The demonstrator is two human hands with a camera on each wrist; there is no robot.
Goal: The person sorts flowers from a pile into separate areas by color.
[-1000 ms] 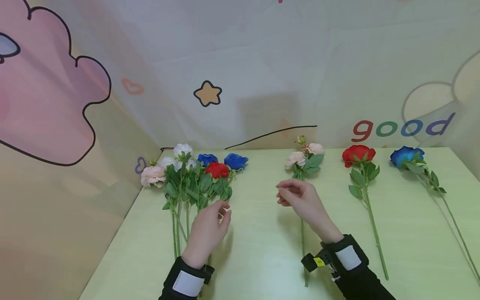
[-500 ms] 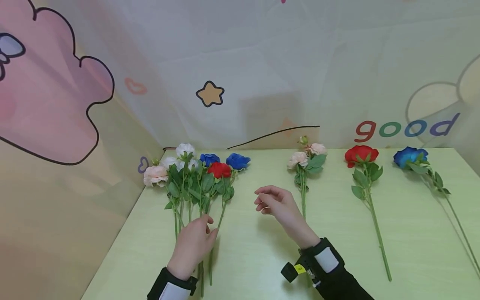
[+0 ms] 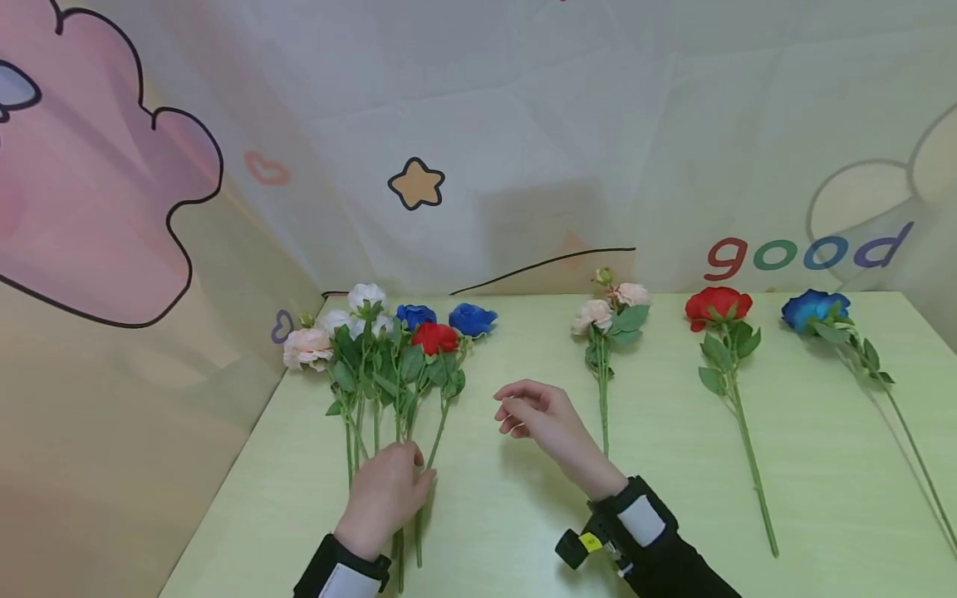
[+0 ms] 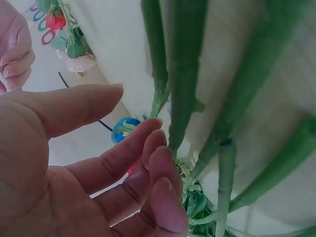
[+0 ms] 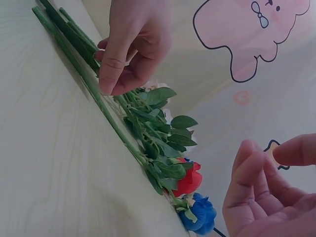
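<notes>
A bunch of artificial flowers lies on the table's left side: white blooms (image 3: 367, 296), a pink bloom (image 3: 307, 348), blue roses (image 3: 472, 319) and a red rose (image 3: 435, 338), stems toward the person. My left hand (image 3: 383, 500) is over the lower green stems (image 4: 186, 74). Its fingertips are right at them in the left wrist view, bent a little, thumb apart. My right hand (image 3: 547, 425) hovers between this bunch and a pink flower spray (image 3: 593, 316), fingers loosely curled with nothing in them. The left hand hides part of the stems; the right forearm covers the spray's lower stem.
Farther right lie a single red rose (image 3: 718, 307) and a single blue rose (image 3: 815, 312), each with a long stem. Behind the pale table (image 3: 658, 531) hangs a printed backdrop (image 3: 523, 116). A camera is strapped to the right wrist.
My left hand has moved down along the bunch toward the lower stems. My right hand has shifted left, away from the pink spray, and slightly down. The flowers lie as before.
</notes>
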